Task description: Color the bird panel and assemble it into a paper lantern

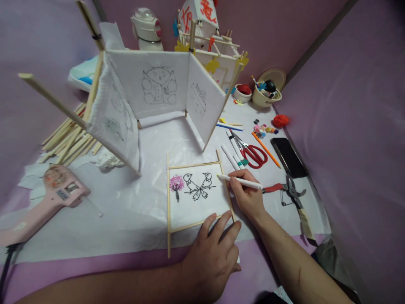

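A white panel in a frame of thin wooden sticks lies flat on the table, with two black-outlined birds and a pink flower drawn on it. My right hand pinches a white marker, its yellowish tip over the panel's upper right part, beside the right bird. With fingers spread, my left hand rests on the panel's lower right edge; its palm hides what lies beneath. Behind the panel stands a folding screen of white cloth and sticks with pencil drawings.
Red scissors, markers, pliers and a phone lie to the right. A pink glue gun and wooden sticks are at the left. Bowls and a lantern stand behind.
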